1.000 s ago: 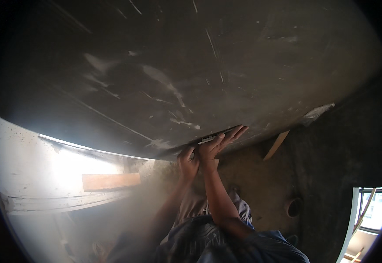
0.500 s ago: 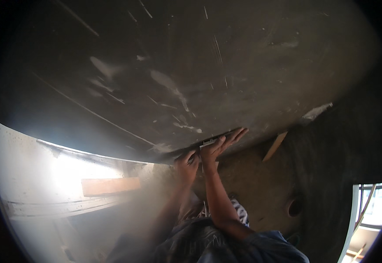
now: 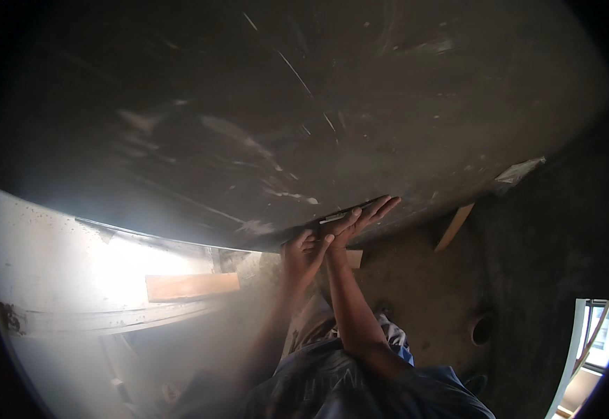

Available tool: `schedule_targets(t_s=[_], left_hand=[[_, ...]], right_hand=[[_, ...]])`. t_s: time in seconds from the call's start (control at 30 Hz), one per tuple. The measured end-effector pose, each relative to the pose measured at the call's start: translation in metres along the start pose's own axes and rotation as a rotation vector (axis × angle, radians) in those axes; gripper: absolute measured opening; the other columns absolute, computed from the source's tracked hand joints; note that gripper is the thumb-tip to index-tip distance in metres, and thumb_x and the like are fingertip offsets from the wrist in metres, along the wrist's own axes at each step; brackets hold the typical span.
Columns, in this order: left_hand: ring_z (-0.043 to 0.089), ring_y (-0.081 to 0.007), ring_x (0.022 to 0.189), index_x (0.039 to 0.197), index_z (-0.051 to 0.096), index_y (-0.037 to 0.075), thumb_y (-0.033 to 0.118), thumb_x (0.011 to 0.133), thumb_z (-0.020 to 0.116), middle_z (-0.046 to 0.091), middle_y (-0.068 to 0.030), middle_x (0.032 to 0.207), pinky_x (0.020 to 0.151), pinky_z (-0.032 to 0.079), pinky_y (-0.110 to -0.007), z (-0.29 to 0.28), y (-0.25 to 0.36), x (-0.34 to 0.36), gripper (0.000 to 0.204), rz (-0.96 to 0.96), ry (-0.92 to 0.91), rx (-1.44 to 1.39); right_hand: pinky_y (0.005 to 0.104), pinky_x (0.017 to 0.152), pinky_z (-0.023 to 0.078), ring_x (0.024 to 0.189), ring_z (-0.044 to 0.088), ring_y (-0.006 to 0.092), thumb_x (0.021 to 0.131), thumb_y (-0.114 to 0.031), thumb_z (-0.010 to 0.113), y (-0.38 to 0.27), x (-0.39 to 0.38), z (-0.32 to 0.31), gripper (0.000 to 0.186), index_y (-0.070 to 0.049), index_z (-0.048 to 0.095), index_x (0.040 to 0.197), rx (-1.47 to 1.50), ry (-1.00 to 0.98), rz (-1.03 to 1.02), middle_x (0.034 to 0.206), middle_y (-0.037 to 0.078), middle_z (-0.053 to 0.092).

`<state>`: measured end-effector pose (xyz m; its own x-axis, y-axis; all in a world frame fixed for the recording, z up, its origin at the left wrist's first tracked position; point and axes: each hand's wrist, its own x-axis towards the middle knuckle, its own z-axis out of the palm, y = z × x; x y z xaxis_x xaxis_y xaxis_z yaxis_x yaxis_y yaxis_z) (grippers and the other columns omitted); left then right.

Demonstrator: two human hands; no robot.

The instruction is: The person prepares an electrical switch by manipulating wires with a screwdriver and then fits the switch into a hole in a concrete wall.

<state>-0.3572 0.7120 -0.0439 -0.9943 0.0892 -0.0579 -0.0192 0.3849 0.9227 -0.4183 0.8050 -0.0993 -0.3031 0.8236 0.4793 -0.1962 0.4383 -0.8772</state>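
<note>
Against the dark, streaked wall surface (image 3: 360, 91) my right hand (image 3: 353, 222) presses a thin, flat, dark tool (image 3: 331, 218) with a pale edge. Its fingers stretch along the tool toward the upper right, and its thumb lies over the near side. The tool's exact kind cannot be made out. Just left of it, my left hand (image 3: 301, 257) is closed, with curled fingers close to the wall and the thumb beside my right wrist. What lies inside those fingers is hidden. Haze blurs the left forearm.
Pale streaks and patches mark the wall. A wooden strip (image 3: 454, 227) leans at the right, near a whitish patch (image 3: 521, 172). A wooden board (image 3: 192, 287) lies in the bright area at left. A round opening (image 3: 482, 329) and a window (image 3: 608, 335) are at lower right.
The view has shifted slightly, so the wall marks sit higher and farther left. My left thumb has come up against the right wrist; the right hand still presses the tool to the wall.
</note>
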Motion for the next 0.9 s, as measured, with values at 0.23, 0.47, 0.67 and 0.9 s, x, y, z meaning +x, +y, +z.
schedule_targets(t_s=[0.23,0.47,0.67,0.9], left_hand=[[0.067,-0.0111,0.074,0.094,0.066,-0.004,0.024,0.092,0.072,0.070,-0.0087,0.080,0.067,0.052,-0.026,0.018,0.003,0.003,0.029,0.179,0.294,-0.150],[0.063,-0.0090,0.070,0.093,0.067,-0.003,0.014,0.092,0.071,0.070,-0.0064,0.076,0.062,0.049,-0.025,0.029,-0.029,0.013,0.017,0.318,0.329,-0.063],[0.068,-0.0149,0.068,0.091,0.068,-0.001,0.013,0.091,0.072,0.072,-0.0115,0.076,0.063,0.051,-0.030,0.041,-0.016,0.001,0.015,0.370,0.431,-0.062],[0.066,-0.0139,0.067,0.091,0.068,-0.001,0.015,0.092,0.071,0.071,-0.0112,0.078,0.065,0.049,-0.028,0.039,-0.014,0.003,0.016,0.255,0.447,-0.015]], right_hand=[[0.0558,0.118,0.016,0.150,0.008,0.0435,0.106,-0.047,0.024,-0.002,0.003,-0.004,0.066,-0.009,0.013,0.158,-0.065,-0.074,0.003,0.162,0.026,0.003],[0.0471,0.105,0.036,0.131,0.041,0.0412,0.104,-0.027,0.043,-0.005,0.018,-0.060,0.041,0.000,0.047,0.135,0.074,-0.288,0.137,0.144,0.026,0.040],[0.0360,0.083,0.049,0.092,0.063,0.0295,0.097,-0.012,0.060,-0.001,0.043,-0.087,0.016,0.004,0.063,0.101,0.176,-0.568,0.047,0.098,0.018,0.064],[0.0325,0.072,0.051,0.076,0.066,0.0218,0.093,-0.013,0.068,-0.001,0.046,-0.086,0.016,0.003,0.067,0.094,0.218,-0.618,0.123,0.085,0.014,0.067]])
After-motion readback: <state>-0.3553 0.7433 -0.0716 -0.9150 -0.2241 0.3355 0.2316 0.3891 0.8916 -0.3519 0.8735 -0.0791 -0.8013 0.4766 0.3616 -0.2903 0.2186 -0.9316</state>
